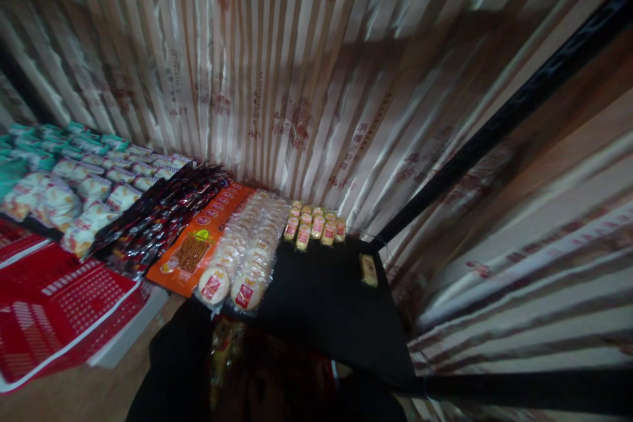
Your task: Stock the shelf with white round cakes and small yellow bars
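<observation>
A black shelf board (321, 297) carries rows of packed snacks. Round rice cakes in clear bags (244, 254) lie beside an orange pack (198, 247) and dark red packets (158, 221). Small yellow packets (314, 224) stand at the back, and a single one (368, 270) lies apart to the right. At the bottom edge a dark sleeve (178, 362) reaches in, with what looks like my left hand (264, 386) in deep shadow next to blurred yellow and red wrappers (225, 346). Its fingers are not discernible. My right hand does not show.
Red flat packs (54, 310) lie at the left on a wooden surface. White and teal bags (64, 178) fill the far left. Striped shiny cloth (297, 79) hangs behind and to the right. A black frame bar (494, 138) slants up on the right.
</observation>
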